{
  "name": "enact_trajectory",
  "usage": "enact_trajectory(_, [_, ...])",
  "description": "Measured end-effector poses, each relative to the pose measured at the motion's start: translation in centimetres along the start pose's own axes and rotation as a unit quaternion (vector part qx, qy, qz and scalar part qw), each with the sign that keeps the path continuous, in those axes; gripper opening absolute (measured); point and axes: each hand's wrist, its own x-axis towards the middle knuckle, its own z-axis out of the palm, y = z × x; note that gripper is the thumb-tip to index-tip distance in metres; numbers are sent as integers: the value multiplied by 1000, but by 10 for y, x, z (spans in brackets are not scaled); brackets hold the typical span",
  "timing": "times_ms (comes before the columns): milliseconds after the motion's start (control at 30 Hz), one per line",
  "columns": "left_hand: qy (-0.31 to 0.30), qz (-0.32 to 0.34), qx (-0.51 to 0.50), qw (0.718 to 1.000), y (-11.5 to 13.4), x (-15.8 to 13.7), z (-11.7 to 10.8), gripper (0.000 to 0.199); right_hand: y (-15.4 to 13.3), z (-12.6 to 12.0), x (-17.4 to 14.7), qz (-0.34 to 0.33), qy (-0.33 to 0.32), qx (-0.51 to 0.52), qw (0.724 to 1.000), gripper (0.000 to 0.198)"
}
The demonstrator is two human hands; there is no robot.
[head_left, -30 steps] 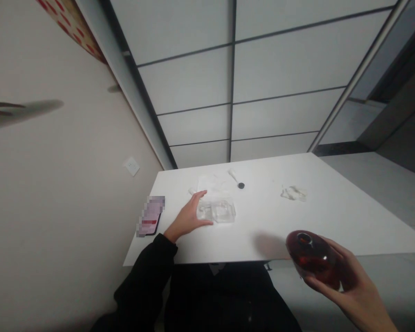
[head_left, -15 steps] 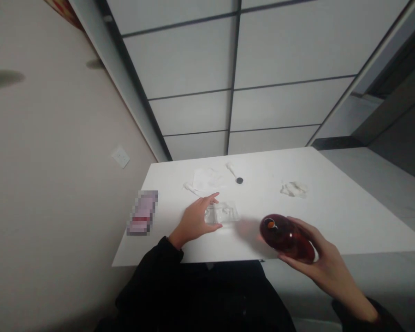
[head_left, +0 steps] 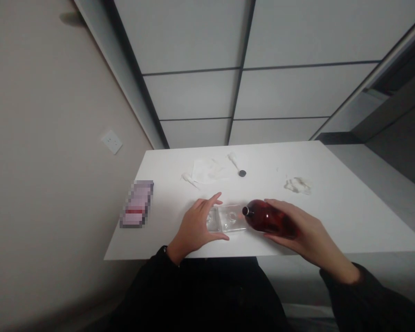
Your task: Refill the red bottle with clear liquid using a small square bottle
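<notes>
A clear rectangular container (head_left: pixel 232 220) with round shapes in its base lies near the table's front edge. My left hand (head_left: pixel 195 226) curves around its left end, thumb on the near side and fingers on the far side. My right hand (head_left: pixel 306 230) is wrapped around a dark red, see-through bottle (head_left: pixel 266 216). The bottle is tilted, its narrow neck pointing left over the container's right end. Whether any liquid is leaving the neck I cannot tell.
Behind the hands lie a white sheet (head_left: pixel 207 170), two white swab-like sticks (head_left: pixel 191 180) and a small dark disc (head_left: pixel 242 173). A crumpled tissue (head_left: pixel 298 185) lies right; a blurred pink item (head_left: pixel 138 203) is left on the white table (head_left: pixel 346 216).
My right hand has brought the bottle leftward, so its neck is now over the container's right end. My left hand stays around the container. The view has shifted slightly.
</notes>
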Motion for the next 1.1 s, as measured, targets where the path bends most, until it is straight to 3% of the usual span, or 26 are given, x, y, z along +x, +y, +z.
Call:
enact_trajectory(400, [-5,19,5,1000,-1,1,0,112,9,-10,11,-90,-68,-114,987,61])
enact_trajectory(900, [-9,5,1,1000,1,-1,0,111,-1,-25,31,-167,-74,-171,968,53])
enact_trajectory(1100, [-13,42,30,999,3,1,-3,74,0,-27,34,-171,-93,-189,962,57])
